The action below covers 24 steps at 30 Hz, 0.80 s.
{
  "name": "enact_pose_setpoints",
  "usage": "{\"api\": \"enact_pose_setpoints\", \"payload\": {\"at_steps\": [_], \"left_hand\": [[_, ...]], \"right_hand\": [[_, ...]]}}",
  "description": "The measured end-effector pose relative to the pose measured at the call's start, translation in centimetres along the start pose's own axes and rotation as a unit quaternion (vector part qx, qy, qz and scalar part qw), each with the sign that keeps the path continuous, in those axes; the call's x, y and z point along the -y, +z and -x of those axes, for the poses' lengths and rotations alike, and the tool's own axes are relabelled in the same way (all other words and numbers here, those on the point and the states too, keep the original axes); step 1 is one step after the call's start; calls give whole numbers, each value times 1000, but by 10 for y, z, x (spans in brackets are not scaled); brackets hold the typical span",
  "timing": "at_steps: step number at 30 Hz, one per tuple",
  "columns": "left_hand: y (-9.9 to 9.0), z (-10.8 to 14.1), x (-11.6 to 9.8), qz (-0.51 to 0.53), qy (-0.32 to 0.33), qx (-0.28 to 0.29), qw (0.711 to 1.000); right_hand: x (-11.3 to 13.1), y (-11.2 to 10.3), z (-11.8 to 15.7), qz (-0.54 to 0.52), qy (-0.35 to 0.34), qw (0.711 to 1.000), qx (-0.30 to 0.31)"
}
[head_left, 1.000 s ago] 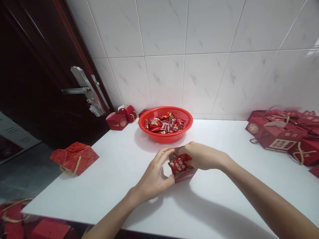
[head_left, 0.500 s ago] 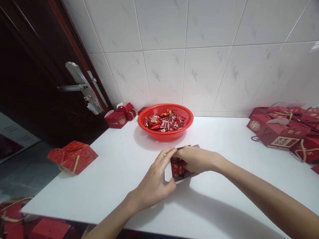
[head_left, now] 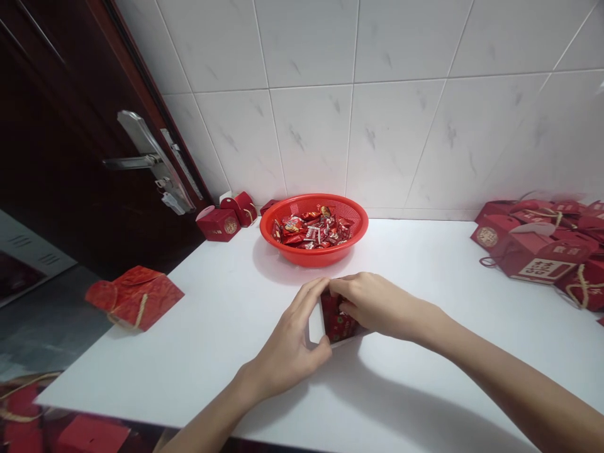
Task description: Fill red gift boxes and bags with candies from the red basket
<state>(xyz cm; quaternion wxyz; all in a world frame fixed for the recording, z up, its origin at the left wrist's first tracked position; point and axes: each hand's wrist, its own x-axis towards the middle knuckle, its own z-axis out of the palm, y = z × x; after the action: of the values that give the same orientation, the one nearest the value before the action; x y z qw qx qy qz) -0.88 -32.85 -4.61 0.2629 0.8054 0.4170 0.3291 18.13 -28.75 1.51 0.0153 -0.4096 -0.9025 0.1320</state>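
A small box with a white inner flap stands on the white table in front of me, its open side facing up. Inside lie dark red printed candy packets, partly covered by my fingers. My left hand grips the box's left end, thumb at the near edge and fingers at the far edge. The fingers of my right hand are curled down into the box at its right half; what they pinch is hidden. Just behind the box sits a red plastic basket holding several red-wrapped candies.
On the left edge of the table lies a red gift box with a rope handle. Small red boxes stand by the wall, and a heap of them is at the right. More red boxes are below the table's near edge.
My right hand has shifted slightly within the box, and its fingers now cover the packet's lettering. My left hand keeps its grip. The view has moved a little.
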Motion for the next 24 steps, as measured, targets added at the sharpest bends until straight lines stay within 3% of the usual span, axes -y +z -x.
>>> {"api": "enact_pose_setpoints", "payload": {"at_steps": [8,14,24], "left_hand": [[0,-1,0,0,-5,-1,1000],[1,0,1,0,0,4,1000],[4,2,-6,-1,17,16,1000]], "right_hand": [[-5,-4,0,-142,-15,990,-7],[-9,-4,5,19,-16,998,55],[8,-3,-3,143,12,979,146]]}}
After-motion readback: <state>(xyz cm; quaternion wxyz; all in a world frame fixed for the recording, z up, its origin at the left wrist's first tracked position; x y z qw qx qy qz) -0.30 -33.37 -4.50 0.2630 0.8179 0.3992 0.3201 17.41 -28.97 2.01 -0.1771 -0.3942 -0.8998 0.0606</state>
